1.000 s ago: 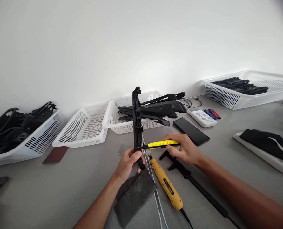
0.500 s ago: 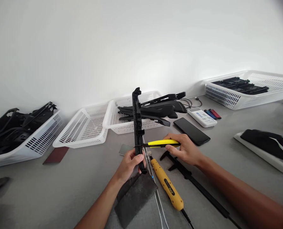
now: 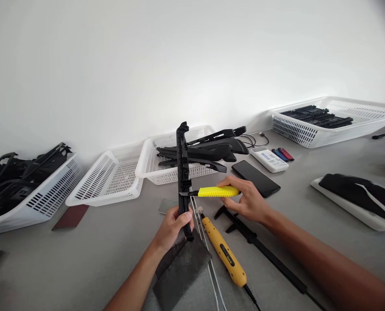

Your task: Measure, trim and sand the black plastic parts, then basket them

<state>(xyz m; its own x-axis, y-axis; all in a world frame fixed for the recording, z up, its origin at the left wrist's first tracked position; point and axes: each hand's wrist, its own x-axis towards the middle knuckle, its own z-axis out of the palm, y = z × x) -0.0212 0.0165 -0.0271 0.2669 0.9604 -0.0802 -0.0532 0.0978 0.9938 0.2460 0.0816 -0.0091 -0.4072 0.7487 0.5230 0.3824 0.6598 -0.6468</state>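
Gripped near its lower end, a long black plastic part [image 3: 183, 162] stands nearly upright in my left hand [image 3: 174, 224]. My right hand [image 3: 246, 199] is closed around a yellow utility knife [image 3: 216, 191], held level. Its blade reaches left to the part, just above my left fingers; whether the edge touches the plastic is hard to tell. Below the hands lie a dark grey sheet [image 3: 182, 274] and a yellow corded tool [image 3: 224, 252]. A black caliper [image 3: 260, 244] rests under my right forearm.
Several black trim parts [image 3: 208, 152] overhang a white basket [image 3: 166, 176] behind the hands. Other baskets hold black parts at far left [image 3: 54, 190] and far right [image 3: 296, 134]. A white basket [image 3: 104, 198], phone [image 3: 256, 178], white box [image 3: 270, 160] and brown sheet [image 3: 71, 217] are around.
The yellow knife has turned in my right hand, its flat side now facing me more, and its blade sits slightly higher along the part. The whole view has shifted a little.
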